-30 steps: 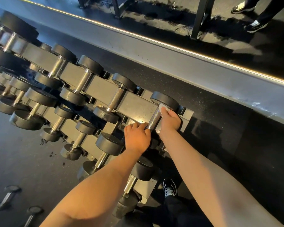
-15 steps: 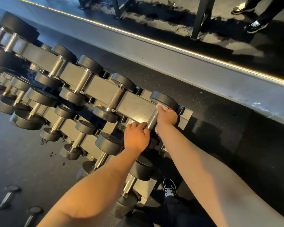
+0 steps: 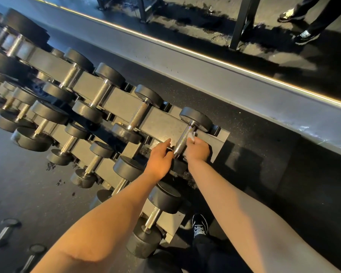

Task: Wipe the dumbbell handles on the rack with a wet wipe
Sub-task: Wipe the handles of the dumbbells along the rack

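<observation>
At rack's right end: your right hand [image 3: 197, 150] presses the crumpled white wet wipe [image 3: 191, 136] against the knurled chrome dumbbell handle [image 3: 182, 141].
Left hand [image 3: 160, 159]: fingers relaxed, touching the handle's lower end, likely steadying it.

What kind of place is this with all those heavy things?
It looks like a gym. A long rack holds rows of dumbbells, more dumbbells lie on the dark rubbery floor, and the right hand wipes one handle with a wipe.
</observation>
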`<state>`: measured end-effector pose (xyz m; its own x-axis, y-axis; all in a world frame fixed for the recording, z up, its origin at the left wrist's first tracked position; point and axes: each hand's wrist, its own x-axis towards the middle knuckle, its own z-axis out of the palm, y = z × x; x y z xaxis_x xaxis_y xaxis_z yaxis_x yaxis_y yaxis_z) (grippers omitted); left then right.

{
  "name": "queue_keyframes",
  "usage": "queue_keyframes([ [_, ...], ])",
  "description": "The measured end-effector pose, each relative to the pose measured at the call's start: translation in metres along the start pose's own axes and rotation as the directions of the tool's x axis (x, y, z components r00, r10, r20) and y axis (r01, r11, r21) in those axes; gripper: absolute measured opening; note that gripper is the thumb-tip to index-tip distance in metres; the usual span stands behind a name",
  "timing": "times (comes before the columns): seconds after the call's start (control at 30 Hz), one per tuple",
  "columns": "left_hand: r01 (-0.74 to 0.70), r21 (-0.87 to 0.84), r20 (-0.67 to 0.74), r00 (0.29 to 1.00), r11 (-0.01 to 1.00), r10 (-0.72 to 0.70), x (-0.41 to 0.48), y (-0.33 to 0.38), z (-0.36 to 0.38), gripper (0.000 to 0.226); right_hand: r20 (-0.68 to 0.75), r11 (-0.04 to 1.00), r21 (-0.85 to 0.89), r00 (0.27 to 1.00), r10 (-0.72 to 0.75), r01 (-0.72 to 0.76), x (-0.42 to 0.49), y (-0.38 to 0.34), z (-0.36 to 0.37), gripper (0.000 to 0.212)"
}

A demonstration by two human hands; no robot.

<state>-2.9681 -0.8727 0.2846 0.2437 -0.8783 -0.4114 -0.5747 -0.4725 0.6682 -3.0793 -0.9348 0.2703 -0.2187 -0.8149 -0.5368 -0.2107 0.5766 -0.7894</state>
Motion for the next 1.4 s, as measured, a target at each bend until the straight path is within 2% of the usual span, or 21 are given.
queue_keyframes([
  [0.17,0.037,-0.130,-0.008,0.999,0.991,-0.038,-0.010,0.000,-0.001,0.066,0.210,0.980,-0.198,0.976,0.062,-0.020,-0.018,0.019,-0.008,0.026],
  [0.23,0.045,-0.150,0.005,0.999,0.988,-0.044,-0.012,-0.002,-0.001,0.063,0.272,0.980,-0.194,0.957,0.097,-0.045,-0.023,0.021,-0.013,0.032],
  [0.33,0.044,-0.192,0.032,0.999,0.980,-0.038,-0.015,-0.007,-0.001,0.053,0.258,0.985,-0.113,0.954,0.153,-0.127,-0.016,0.013,-0.019,0.030],
  [0.43,-0.015,-0.222,0.049,0.998,0.975,0.027,-0.023,-0.010,0.001,0.042,0.251,0.975,-0.173,0.951,0.179,-0.138,-0.012,0.012,-0.020,0.034],
  [0.57,-0.055,-0.188,0.025,0.998,0.981,0.061,-0.029,-0.013,0.005,0.044,0.264,0.959,-0.280,0.957,0.122,-0.045,-0.023,0.024,-0.022,0.025],
  [0.63,-0.062,-0.165,0.010,0.998,0.984,0.064,-0.028,-0.014,0.007,0.048,0.242,0.973,-0.231,0.968,0.068,-0.011,-0.027,0.022,-0.025,0.021],
  [0.7,-0.068,-0.163,0.001,0.998,0.984,0.069,-0.028,-0.015,0.009,0.050,0.281,0.992,-0.125,0.959,0.027,0.008,-0.032,0.017,-0.024,0.028],
  [0.8,-0.065,-0.155,-0.002,0.998,0.986,0.066,-0.025,-0.020,0.010,0.052,0.363,0.997,-0.075,0.932,0.019,0.009,-0.037,0.004,-0.019,0.039],
  [0.9,-0.099,-0.134,0.007,0.995,0.986,0.101,-0.024,-0.023,0.010,0.050,0.366,0.977,-0.204,0.930,0.026,0.053,-0.028,0.004,-0.021,0.031],
  [1.0,-0.141,-0.130,-0.019,0.990,0.981,0.139,-0.025,-0.023,0.010,0.035,0.309,0.911,-0.399,0.951,0.024,0.107,-0.021,0.018,-0.035,0.018],
  [1.07,-0.153,-0.133,-0.045,0.988,0.979,0.148,-0.025,-0.021,0.011,0.024,0.321,0.914,-0.388,0.947,0.013,0.120,-0.023,0.026,-0.040,0.020],
  [1.13,-0.158,-0.137,-0.058,0.987,0.978,0.151,-0.025,-0.021,0.012,0.019,0.311,0.924,-0.376,0.949,0.051,0.073,-0.025,0.023,-0.039,0.027],
  [1.2,-0.181,-0.128,-0.070,0.982,0.975,0.173,-0.025,-0.021,0.014,0.016,0.285,0.927,-0.375,0.955,0.089,0.026,-0.028,0.014,-0.033,0.024],
  [1.27,-0.210,-0.123,-0.081,0.976,0.970,0.201,-0.027,-0.022,0.016,0.014,0.270,0.958,-0.287,0.961,0.061,0.020,-0.034,0.004,-0.026,0.020],
  [1.33,-0.247,-0.132,-0.106,0.966,0.960,0.234,-0.027,-0.023,0.019,0.028,0.280,0.982,-0.182,0.960,-0.003,0.056,-0.040,0.000,-0.019,0.025],
  [1.4,-0.283,-0.135,-0.115,0.956,0.950,0.268,-0.027,-0.027,0.020,0.042,0.328,0.982,-0.165,0.944,-0.029,0.088,-0.044,-0.003,-0.017,0.028],
])
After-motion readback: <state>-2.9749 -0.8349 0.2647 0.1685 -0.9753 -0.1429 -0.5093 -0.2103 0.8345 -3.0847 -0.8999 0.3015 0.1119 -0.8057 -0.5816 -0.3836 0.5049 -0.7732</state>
